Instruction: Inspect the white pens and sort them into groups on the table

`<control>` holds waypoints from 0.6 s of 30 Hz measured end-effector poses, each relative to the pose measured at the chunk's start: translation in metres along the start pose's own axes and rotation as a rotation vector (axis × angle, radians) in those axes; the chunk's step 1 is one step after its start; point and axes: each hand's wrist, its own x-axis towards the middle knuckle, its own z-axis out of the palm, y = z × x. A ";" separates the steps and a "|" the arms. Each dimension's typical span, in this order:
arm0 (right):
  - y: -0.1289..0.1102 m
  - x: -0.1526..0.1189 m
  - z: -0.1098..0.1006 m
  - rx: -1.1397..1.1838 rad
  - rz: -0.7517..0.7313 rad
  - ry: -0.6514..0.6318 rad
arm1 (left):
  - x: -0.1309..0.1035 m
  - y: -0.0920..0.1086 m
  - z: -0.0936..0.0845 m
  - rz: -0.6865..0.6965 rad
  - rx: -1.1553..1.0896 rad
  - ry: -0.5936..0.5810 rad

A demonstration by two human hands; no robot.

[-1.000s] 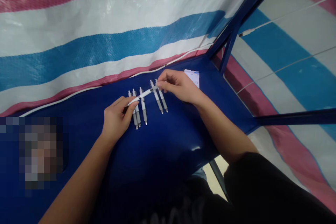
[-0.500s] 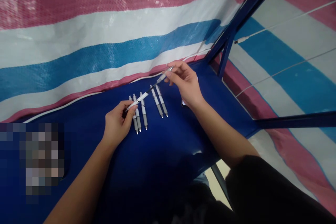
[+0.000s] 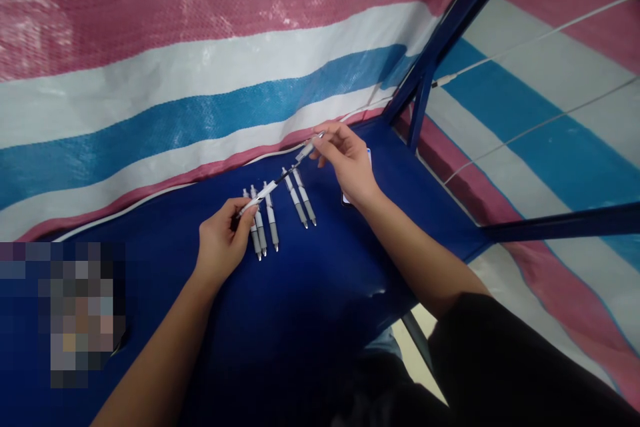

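Observation:
My left hand (image 3: 225, 233) pinches a white pen barrel (image 3: 265, 193), tilted up to the right. A thin dark refill (image 3: 283, 177) sticks out of its upper end. My right hand (image 3: 347, 160) grips a grey pen front part (image 3: 306, 149) near the refill's far end; whether the refill still reaches inside it is hard to tell. Below, several white-and-grey pens lie on the blue table: three by my left fingers, among them one pen (image 3: 271, 219), and two farther right, among them another pen (image 3: 303, 195).
A phone (image 3: 345, 200) lies partly hidden behind my right hand on the blue table (image 3: 320, 280). A striped sheet (image 3: 200, 107) hangs along the back. Dark blue frame bars (image 3: 565, 223) stand at the right, with a white cable (image 3: 500, 57). A pixelated patch covers the lower left.
The view has shifted slightly. Both hands keep their grips, and the two pen parts stay in nearly the same position relative to each other.

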 end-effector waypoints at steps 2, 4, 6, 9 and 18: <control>0.001 0.001 -0.002 -0.001 0.001 0.020 | 0.001 0.000 0.000 -0.003 -0.004 0.002; 0.002 0.002 -0.003 -0.008 0.008 0.031 | 0.001 0.000 0.000 -0.008 -0.008 0.006; 0.001 0.002 -0.003 -0.008 0.015 0.022 | 0.002 0.000 0.001 -0.012 -0.011 0.008; 0.001 0.000 0.000 0.003 0.016 -0.008 | 0.001 -0.001 0.001 -0.026 -0.018 0.008; -0.001 -0.010 0.011 0.050 0.094 -0.182 | 0.000 -0.001 0.002 -0.045 -0.036 -0.021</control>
